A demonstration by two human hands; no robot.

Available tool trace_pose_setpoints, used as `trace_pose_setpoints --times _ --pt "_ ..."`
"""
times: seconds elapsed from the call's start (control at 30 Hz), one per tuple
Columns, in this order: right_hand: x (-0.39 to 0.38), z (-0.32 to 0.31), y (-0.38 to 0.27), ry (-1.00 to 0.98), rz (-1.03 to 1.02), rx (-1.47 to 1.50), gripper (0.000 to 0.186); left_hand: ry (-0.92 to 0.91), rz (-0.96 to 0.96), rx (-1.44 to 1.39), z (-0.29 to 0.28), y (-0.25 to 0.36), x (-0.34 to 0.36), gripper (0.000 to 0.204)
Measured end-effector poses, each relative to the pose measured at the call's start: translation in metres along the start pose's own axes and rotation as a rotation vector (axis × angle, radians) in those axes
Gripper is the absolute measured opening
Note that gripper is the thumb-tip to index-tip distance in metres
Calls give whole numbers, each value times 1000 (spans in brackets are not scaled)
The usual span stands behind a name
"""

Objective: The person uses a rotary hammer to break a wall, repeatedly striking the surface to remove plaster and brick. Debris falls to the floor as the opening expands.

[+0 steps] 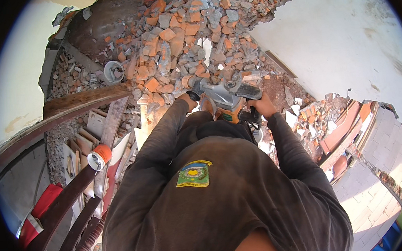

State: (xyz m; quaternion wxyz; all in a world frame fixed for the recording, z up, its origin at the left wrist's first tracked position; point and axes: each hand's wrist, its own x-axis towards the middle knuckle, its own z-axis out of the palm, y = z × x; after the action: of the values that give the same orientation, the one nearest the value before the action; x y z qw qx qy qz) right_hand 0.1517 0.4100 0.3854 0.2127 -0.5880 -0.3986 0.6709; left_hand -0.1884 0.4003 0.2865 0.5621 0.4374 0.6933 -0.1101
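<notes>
A grey and orange demolition hammer [222, 95] is held across the front of my body, its nose end pointing to the left. My left hand [188, 101] is closed round its black side handle near the nose. At the other end, my right hand [264, 105] is wrapped round the rear handle, with part of the fingers hidden behind it. No chisel bit can be made out at the nose. Directly beyond the tool lies a heap of broken brick and mortar rubble [180, 44].
A white bucket [113, 72] stands left of the heap. An orange and white cup [99, 157] sits by a dark wooden rail [61, 212] at lower left. Planks [111, 121] lie nearby. Broken-edged white walls [331, 39] flank the rubble; more debris [320, 116] lies at right.
</notes>
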Motion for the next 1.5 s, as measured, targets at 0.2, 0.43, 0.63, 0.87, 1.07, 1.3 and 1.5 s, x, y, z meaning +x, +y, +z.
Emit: trace_pose_setpoints --times 0.2,0.43,0.63,0.87,1.07,1.3,1.5 --pt "-1 -6 28 118 -56 -19 17 -139 118 270 1 13 34 37" --pt "-7 -42 53 90 -57 -72 24 -200 80 352 35 41 44 35" --pt "-17 -60 67 99 -52 -62 28 -195 163 560 52 43 61 34" --pt "-10 -74 78 98 13 -49 27 -257 229 595 64 38 80 28" --pt "-6 -77 74 106 -39 -131 27 -133 71 308 60 55 42 39" --pt "10 -69 63 60 53 -160 27 -132 -49 -15 56 40 35 35" --pt "24 -54 49 -75 -88 -152 34 -105 -20 76 36 33 16 45"
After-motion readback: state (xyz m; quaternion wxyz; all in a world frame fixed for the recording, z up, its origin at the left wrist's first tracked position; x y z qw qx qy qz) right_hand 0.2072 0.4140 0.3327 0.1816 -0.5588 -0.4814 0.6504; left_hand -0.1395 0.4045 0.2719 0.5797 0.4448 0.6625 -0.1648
